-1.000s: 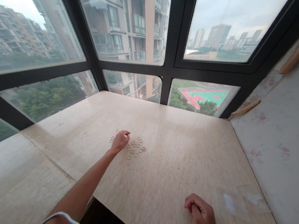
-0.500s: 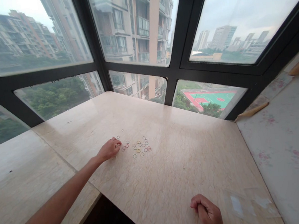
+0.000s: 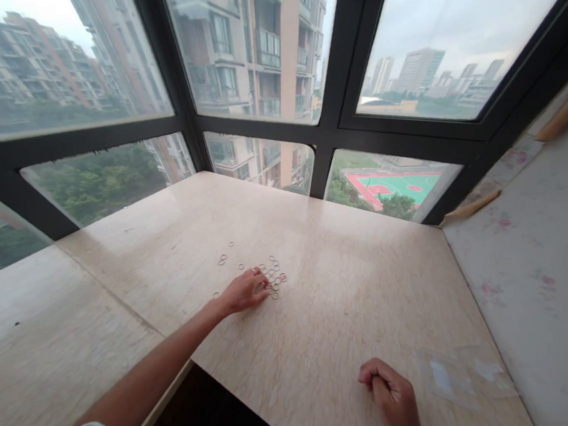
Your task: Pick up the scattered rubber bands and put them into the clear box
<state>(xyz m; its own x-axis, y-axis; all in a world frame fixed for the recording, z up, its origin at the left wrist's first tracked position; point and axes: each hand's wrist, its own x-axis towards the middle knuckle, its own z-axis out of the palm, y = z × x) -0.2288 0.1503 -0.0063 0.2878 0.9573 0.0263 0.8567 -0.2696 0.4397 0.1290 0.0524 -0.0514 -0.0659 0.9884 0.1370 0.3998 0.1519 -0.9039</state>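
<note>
Small thin rings (image 3: pixel 274 295), like rubber bands, lie in a loose cluster on the pale stone-patterned countertop (image 3: pixel 317 344). Yellowish and dark outlines show, and a red ring (image 3: pixel 283 277) sits at the cluster's right side. My left hand (image 3: pixel 244 292) reaches in from the left, wearing a finger ring. Its fingers are curled together at the cluster's left edge, touching the rings there; what is between the fingertips is hidden. Close to the front, my right hand (image 3: pixel 392 397) rests on the countertop as a closed fist, thumb against the bent forefinger, with nothing seen in it.
A few stray rings (image 3: pixel 223 258) lie behind and left of my left hand. Clear tape or film (image 3: pixel 445 378) is stuck near the right wall (image 3: pixel 536 282). A dark opening (image 3: pixel 207 414) cuts in at the front edge. Dark-framed windows (image 3: pixel 327 142) border the back.
My left hand has moved right, from the red rings at the left to the main cluster. Those red rings no longer show at their former spot. My right hand keeps its fist; the view shifts slightly.
</note>
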